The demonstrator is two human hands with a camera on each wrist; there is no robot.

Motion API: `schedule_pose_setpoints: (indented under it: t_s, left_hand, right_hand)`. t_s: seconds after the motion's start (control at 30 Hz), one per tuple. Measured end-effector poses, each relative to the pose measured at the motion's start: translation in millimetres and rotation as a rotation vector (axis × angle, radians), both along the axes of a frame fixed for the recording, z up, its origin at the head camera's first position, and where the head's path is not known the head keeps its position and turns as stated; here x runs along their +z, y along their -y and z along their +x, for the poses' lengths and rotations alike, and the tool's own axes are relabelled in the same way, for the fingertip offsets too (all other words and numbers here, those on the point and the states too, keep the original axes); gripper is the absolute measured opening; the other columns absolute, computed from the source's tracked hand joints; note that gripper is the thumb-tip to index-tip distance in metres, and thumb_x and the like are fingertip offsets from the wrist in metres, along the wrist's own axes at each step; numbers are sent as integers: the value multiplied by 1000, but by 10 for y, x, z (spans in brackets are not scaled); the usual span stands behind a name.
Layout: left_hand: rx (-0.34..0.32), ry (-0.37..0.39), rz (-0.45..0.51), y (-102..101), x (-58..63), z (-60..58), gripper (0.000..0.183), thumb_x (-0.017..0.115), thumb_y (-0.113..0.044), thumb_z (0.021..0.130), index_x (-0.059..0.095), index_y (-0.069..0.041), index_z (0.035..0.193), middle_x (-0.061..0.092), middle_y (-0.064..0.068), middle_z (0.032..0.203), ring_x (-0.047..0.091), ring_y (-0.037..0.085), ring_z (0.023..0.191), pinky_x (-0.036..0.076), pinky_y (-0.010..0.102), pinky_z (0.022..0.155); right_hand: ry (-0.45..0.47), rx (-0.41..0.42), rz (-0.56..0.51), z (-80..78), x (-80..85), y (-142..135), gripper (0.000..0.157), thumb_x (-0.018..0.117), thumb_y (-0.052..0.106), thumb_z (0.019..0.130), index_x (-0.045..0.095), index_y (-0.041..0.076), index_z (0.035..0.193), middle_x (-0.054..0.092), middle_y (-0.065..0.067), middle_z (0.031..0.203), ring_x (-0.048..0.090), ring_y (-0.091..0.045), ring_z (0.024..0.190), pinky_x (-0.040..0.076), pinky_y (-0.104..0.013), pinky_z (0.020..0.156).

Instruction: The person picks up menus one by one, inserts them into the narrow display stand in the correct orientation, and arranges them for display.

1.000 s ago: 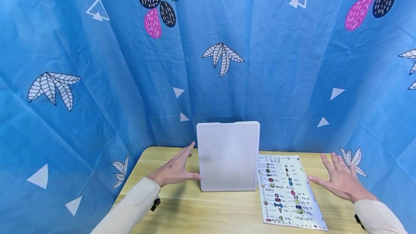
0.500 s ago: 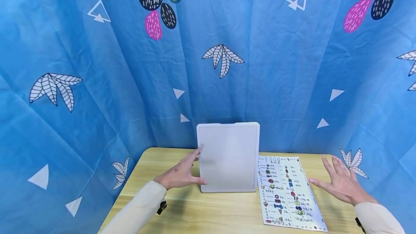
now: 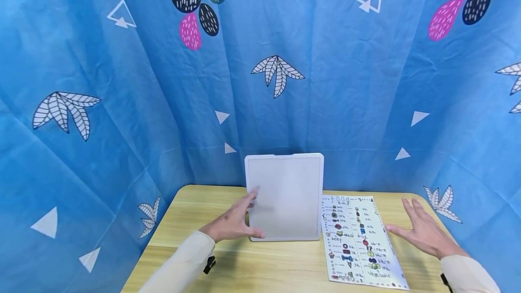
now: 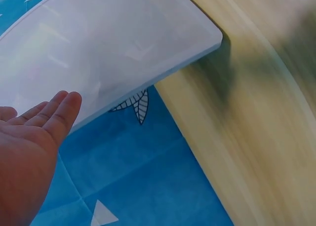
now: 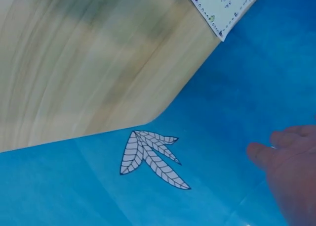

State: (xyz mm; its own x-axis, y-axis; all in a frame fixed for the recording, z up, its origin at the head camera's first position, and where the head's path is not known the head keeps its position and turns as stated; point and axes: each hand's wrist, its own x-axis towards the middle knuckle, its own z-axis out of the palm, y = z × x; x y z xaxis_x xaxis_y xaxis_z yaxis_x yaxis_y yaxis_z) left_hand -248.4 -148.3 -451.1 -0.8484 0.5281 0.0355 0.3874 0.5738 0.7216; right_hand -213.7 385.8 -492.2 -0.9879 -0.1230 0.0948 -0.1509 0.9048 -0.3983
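A white rectangular board (image 3: 286, 198) with a rounded frame stands upright at the back of the wooden table. In front of its lower left edge is my left hand (image 3: 232, 223), fingers extended and thumb apart, holding nothing. Whether it touches the board I cannot tell. The left wrist view shows the same hand (image 4: 37, 132) by the board's side edge (image 4: 123, 48). To the right of a sheet of paper (image 3: 358, 238) with handwritten words and small coloured drawings, my right hand (image 3: 425, 232) is spread above the table with nothing in it. The right wrist view catches part of that hand (image 5: 291, 161).
A light wooden table (image 3: 285, 266) with rounded back corners carries the board and the paper. Blue patterned curtain (image 3: 277, 116) hangs close behind it and along both sides.
My left hand has moved right, from beside the board's left edge to in front of it. My right hand stays nearly in place, as do the board and the paper.
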Motion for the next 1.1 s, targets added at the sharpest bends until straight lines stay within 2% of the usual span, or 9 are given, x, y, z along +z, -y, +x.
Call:
schedule_pose_setpoints:
  t_s: [0.2,0.4,0.8,0.97,1.1]
  left_hand:
    - [-24,23,39,-70,-72,-4,125,88,-51,72,6,-20,162,24,12,162,40,32,141,43,52,107]
    - [-43,37,75,-151,-153,-24,125,89,-48,72,6,-20,162,23,13,162,40,34,140,41,46,110]
    - [-2,78,100,-319,-269,19,124,90,-44,71,10,-21,162,26,11,161,40,32,141,42,47,109]
    - [0,97,121,-401,-357,13,124,91,-42,71,9,-22,162,25,11,161,39,33,141,41,46,110]
    - [-5,92,151,-488,-415,20,124,91,-42,71,9,-21,162,26,13,160,38,34,142,39,46,111]
  right_hand:
    - [12,-14,-14,-13,-57,14,109,64,54,93,-2,-7,155,2,-47,150,22,-72,124,26,-82,92]
    - [26,0,-79,-32,-114,-4,109,65,49,94,-6,-6,155,0,-45,152,15,-68,132,22,-82,95]
    - [21,-6,-130,-86,-197,-19,112,69,48,92,-5,-7,155,8,-44,153,17,-67,132,23,-81,95]
    - [48,-23,-174,-95,-194,-3,114,70,48,91,-6,-7,155,20,-47,147,31,-68,124,36,-76,92]
    - [105,-51,-259,-110,-197,-5,114,70,47,93,-11,-5,154,21,-49,145,33,-69,122,42,-71,92]
